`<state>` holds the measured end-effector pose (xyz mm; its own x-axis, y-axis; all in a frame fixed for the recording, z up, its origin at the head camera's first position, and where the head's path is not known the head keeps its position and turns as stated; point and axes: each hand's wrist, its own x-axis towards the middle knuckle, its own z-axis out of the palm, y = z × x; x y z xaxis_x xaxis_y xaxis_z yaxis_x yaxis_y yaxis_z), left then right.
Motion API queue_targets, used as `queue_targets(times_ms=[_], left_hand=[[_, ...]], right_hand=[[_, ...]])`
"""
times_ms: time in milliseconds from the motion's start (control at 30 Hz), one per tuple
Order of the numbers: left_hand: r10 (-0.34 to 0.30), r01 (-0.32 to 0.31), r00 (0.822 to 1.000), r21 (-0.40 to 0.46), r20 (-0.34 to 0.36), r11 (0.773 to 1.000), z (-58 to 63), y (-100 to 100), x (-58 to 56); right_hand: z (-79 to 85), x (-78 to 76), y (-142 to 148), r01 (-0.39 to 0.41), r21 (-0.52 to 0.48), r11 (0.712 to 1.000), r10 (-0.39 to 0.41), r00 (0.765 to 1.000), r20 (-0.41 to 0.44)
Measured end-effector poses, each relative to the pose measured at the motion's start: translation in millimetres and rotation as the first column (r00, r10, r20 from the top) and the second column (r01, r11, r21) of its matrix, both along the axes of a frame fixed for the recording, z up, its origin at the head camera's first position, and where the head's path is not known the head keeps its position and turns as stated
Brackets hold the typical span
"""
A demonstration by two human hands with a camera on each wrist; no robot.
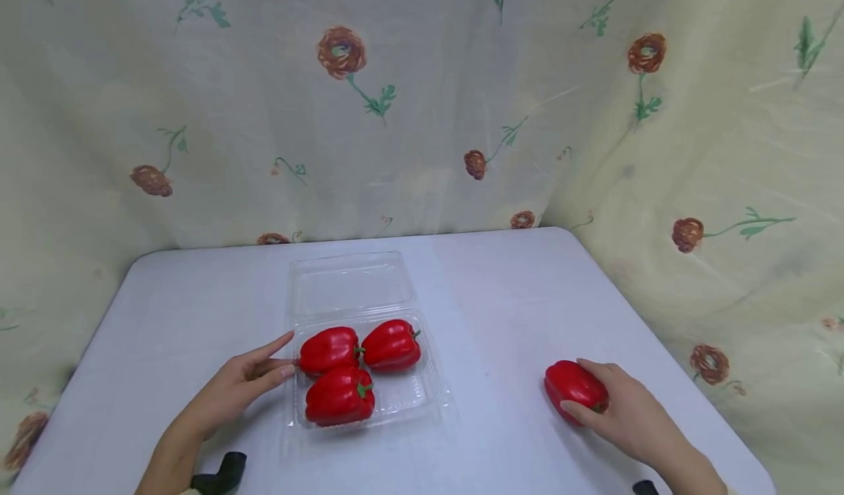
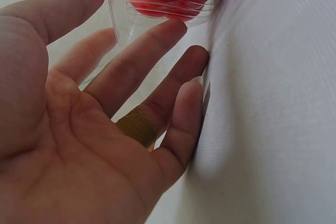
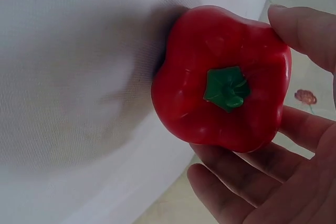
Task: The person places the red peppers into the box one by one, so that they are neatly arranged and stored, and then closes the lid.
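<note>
On the right side of the table, my right hand grips a red bell pepper between thumb and fingers. The right wrist view shows that pepper from its green stem end, against or very near the white cloth. My left hand is at the left wall of a clear plastic clamshell container, fingers extended and touching or nearly touching it. Inside the container lie a back-left bell pepper, a back-right one and a front one. The container's lid is folded back, away from me.
A white cloth covers the table, with a stretch of it between the container and the right hand. Behind and beside it hangs a flowered curtain. A black strap piece shows by the left wrist.
</note>
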<state>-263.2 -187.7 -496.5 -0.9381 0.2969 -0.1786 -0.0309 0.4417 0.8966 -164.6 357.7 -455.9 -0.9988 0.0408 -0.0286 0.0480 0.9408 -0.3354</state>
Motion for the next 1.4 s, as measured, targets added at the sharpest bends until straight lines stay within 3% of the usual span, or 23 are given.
queue_targets(times_ms=[300,500,800,1067,1400], left_hand=[[-0.005,0.006,1.0,0.023,-0.003,1.0,-1.4,-0.5,-2.0],[0.006,-0.006,1.0,0.032,-0.003,0.999,-0.9,-2.6,-1.0],[0.016,-0.016,1.0,0.033,0.005,0.999,-1.3,-2.2,-0.9],[0.011,-0.011,1.0,0.03,0.003,0.999,-0.3,-2.3,-1.4],[0.009,-0.009,1.0,0.024,-0.01,1.0,-0.1,-1.5,-1.2]], right_hand=[[3.8,-1.6,-1.3,-0.008,-0.028,1.0,0.007,1.0,-0.008],[14.8,-9.6,-8.7,-0.07,-0.05,0.996,0.066,0.993,-0.093],[37.6,-20.8,-36.8,-0.183,-0.06,0.981,0.168,0.965,-0.204],[59.1,-32.3,-78.7,-0.354,-0.076,0.932,0.325,0.911,-0.256],[65.3,-45.3,-138.0,-0.487,-0.075,0.87,0.467,0.865,-0.184]])
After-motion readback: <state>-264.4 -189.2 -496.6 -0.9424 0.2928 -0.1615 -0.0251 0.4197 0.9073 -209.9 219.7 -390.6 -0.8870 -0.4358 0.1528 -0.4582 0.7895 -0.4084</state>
